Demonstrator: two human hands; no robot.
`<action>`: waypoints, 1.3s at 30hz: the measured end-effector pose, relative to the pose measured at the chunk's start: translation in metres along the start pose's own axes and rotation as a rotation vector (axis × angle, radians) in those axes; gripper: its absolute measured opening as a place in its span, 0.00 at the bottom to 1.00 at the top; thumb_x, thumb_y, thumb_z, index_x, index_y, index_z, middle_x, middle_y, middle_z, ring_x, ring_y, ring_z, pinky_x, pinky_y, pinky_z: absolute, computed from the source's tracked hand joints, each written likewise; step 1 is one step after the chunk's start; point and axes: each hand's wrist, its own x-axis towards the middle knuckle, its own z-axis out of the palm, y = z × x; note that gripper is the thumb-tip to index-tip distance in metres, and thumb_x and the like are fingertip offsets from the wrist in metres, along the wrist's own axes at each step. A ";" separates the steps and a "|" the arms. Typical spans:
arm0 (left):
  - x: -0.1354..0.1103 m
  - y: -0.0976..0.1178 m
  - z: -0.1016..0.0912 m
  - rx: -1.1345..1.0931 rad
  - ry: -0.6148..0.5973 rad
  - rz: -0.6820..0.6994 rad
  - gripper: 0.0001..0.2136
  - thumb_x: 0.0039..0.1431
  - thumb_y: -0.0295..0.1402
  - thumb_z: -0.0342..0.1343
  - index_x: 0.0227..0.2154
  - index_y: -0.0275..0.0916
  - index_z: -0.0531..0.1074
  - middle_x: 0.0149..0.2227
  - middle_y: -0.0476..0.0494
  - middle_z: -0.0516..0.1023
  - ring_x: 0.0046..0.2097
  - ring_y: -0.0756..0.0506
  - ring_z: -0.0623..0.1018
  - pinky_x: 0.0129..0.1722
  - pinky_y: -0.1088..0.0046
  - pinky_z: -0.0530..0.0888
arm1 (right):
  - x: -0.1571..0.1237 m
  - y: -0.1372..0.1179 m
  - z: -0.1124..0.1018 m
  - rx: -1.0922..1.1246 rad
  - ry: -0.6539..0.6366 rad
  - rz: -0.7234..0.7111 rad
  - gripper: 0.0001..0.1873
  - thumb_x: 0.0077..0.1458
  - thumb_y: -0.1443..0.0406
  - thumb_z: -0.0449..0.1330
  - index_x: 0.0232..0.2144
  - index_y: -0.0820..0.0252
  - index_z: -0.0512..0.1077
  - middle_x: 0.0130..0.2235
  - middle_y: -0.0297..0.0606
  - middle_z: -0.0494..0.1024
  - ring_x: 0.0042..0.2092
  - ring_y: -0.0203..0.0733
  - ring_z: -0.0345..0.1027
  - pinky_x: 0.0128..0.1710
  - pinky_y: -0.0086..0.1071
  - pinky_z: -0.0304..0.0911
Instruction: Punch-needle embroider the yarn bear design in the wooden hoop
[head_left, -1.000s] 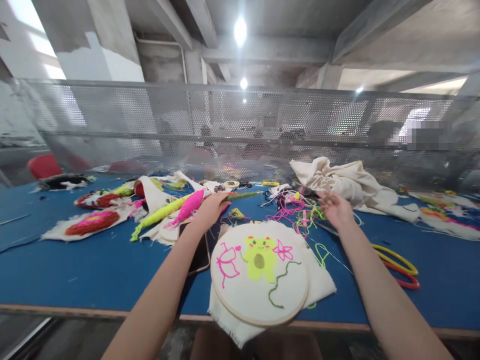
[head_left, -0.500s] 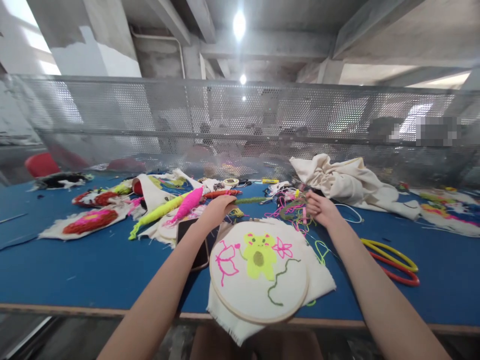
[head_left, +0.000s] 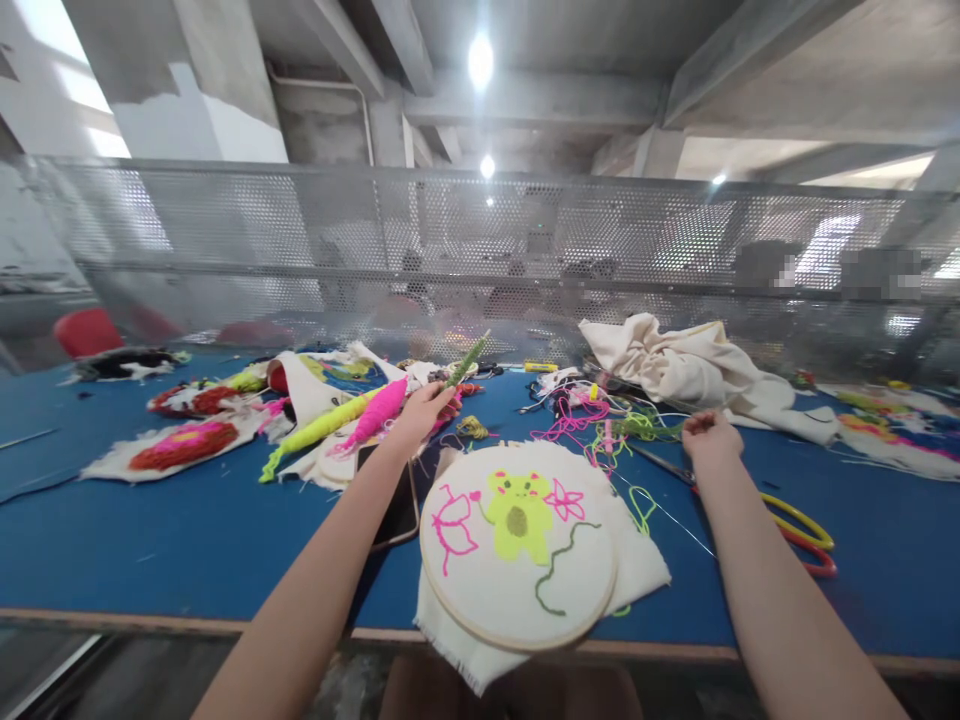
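My left hand is closed round a dark green yarn skein, which sticks up and tilts right from the fingers. To the right, my right hand has its fingers curled together. Loose green yarn stretches from the thread pile to its fingertips, so it seems pinched there. Between my forearms lies an embroidery hoop with white fabric. The fabric bears a yellow-green bear, pink outlined flowers and a wavy dark green line.
A phone lies under my left forearm. Pink and yellow yarn skeins and embroidered pieces cover the left. Scissors with yellow and red handles lie by my right forearm. Crumpled cream cloth sits behind, before a perforated metal screen.
My right hand has moved right and toward me, drawing green yarn along. My left hand has shifted slightly left, and its green skein, level before, now points upward.
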 end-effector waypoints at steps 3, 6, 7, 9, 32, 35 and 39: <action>-0.002 0.002 0.000 0.027 -0.005 0.025 0.14 0.60 0.40 0.44 0.35 0.36 0.69 0.30 0.43 0.76 0.32 0.48 0.76 0.35 0.71 0.73 | 0.003 0.007 0.015 -0.009 0.216 -0.057 0.17 0.59 0.60 0.53 0.48 0.61 0.65 0.48 0.42 0.69 0.44 0.41 0.67 0.42 0.41 0.66; -0.006 0.006 -0.002 0.166 0.004 0.105 0.11 0.58 0.37 0.47 0.38 0.38 0.69 0.40 0.39 0.76 0.43 0.44 0.73 0.47 0.63 0.68 | -0.004 0.011 0.033 -0.029 0.231 -0.044 0.10 0.56 0.65 0.56 0.42 0.58 0.67 0.38 0.35 0.73 0.32 0.33 0.69 0.28 0.28 0.67; -0.007 0.007 -0.002 0.220 -0.012 0.143 0.10 0.58 0.36 0.49 0.38 0.38 0.70 0.42 0.38 0.75 0.46 0.42 0.72 0.50 0.62 0.65 | -0.008 0.010 0.041 -0.033 0.193 -0.023 0.08 0.54 0.67 0.56 0.39 0.57 0.68 0.33 0.32 0.74 0.26 0.31 0.67 0.21 0.24 0.63; -0.010 0.009 0.001 0.307 -0.072 0.208 0.09 0.57 0.34 0.50 0.38 0.38 0.71 0.44 0.38 0.75 0.48 0.41 0.71 0.52 0.60 0.63 | -0.020 0.008 0.058 -0.037 0.063 0.048 0.05 0.52 0.68 0.56 0.34 0.58 0.69 0.28 0.31 0.74 0.19 0.29 0.61 0.13 0.21 0.54; -0.015 0.017 0.017 0.546 -0.218 0.423 0.10 0.61 0.34 0.47 0.37 0.37 0.72 0.39 0.41 0.76 0.42 0.43 0.74 0.43 0.68 0.69 | -0.031 0.020 0.083 -0.015 -0.504 0.319 0.14 0.58 0.61 0.54 0.23 0.57 0.55 0.11 0.18 0.47 0.11 0.25 0.36 0.08 0.17 0.42; -0.014 0.013 0.016 0.563 -0.209 0.397 0.10 0.61 0.34 0.47 0.38 0.37 0.72 0.39 0.40 0.76 0.42 0.43 0.74 0.44 0.67 0.69 | -0.032 0.023 0.086 -0.010 -0.493 0.324 0.14 0.58 0.62 0.54 0.24 0.57 0.56 0.11 0.19 0.48 0.11 0.25 0.36 0.08 0.18 0.42; -0.012 0.010 0.014 0.581 -0.213 0.377 0.10 0.60 0.32 0.47 0.38 0.36 0.72 0.38 0.38 0.76 0.42 0.41 0.74 0.44 0.66 0.69 | -0.033 0.020 0.087 -0.002 -0.479 0.314 0.13 0.58 0.62 0.54 0.24 0.58 0.57 0.11 0.19 0.48 0.11 0.25 0.37 0.08 0.18 0.42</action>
